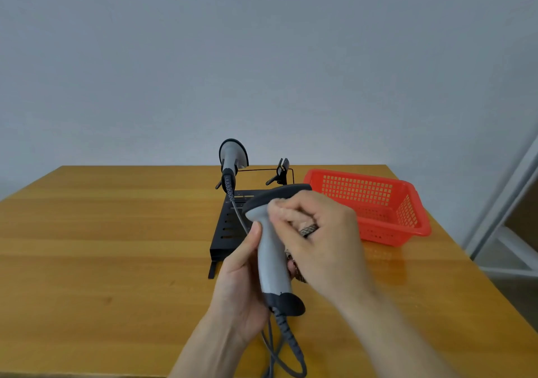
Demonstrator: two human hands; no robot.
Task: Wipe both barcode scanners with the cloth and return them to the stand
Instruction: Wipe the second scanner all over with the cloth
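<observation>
Left hand: your fingers grip the grey scanner by its handle, in front of the stand.
Right hand: your curled fingers hold the cloth against it.
Scanner 2: sits in the stand's left holder.

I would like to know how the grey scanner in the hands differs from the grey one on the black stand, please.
The held grey barcode scanner is off the black metal stand, its handle gripped by the left hand; the docked grey scanner sits in the stand's left cradle. The right hand holds a patterned cloth against the held scanner; nothing touches the docked one. Both have grey bodies, dark heads and cables.
</observation>
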